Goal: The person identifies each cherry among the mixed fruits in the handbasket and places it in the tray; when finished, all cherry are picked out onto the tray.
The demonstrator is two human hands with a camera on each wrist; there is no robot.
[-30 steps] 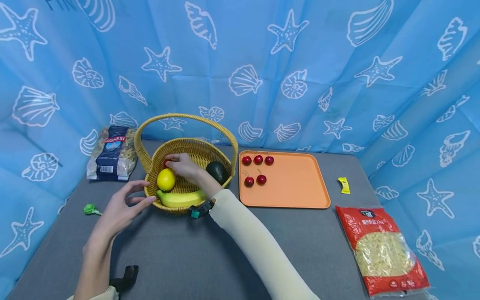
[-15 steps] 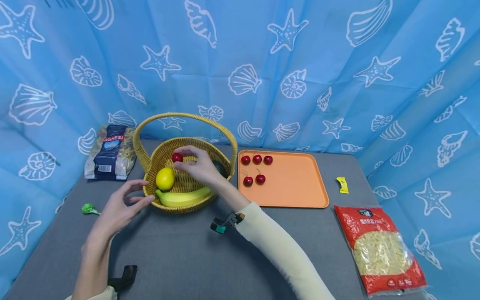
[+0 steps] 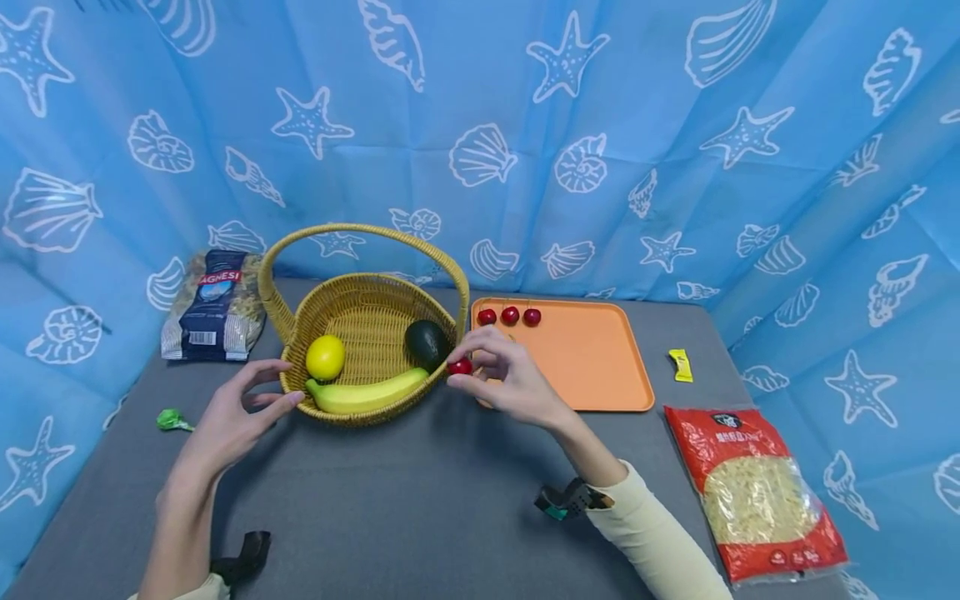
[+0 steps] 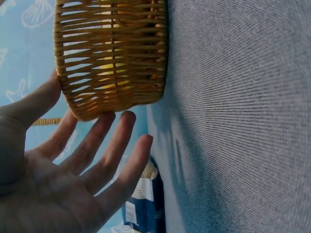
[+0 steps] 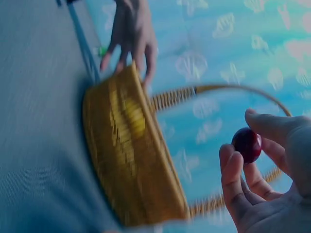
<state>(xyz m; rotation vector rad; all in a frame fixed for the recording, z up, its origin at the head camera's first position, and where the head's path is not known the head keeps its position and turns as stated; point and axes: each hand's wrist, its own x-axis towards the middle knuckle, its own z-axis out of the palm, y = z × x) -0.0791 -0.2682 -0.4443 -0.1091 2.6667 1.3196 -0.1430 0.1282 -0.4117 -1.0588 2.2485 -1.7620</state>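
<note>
My right hand pinches a red cherry between thumb and fingertips, just outside the wicker basket's right rim. The right wrist view shows this cherry close up. The handled basket contains a lemon, a banana and an avocado. At the basket's left side, my left hand touches the wicker with its thumb and fingertips, fingers extended. Right of the basket lies an orange tray with a row of cherries; my right hand covers the tray's lower left part.
A pasta bag stands back left, and a green wrapped candy lies near my left hand. On the right are a yellow candy and a red food bag. A blue curtain hangs behind the grey table.
My right hand has lifted the cherry out of the basket's left part and carried it right, past the basket's rim toward the tray. My left hand stays at the basket's left side.
</note>
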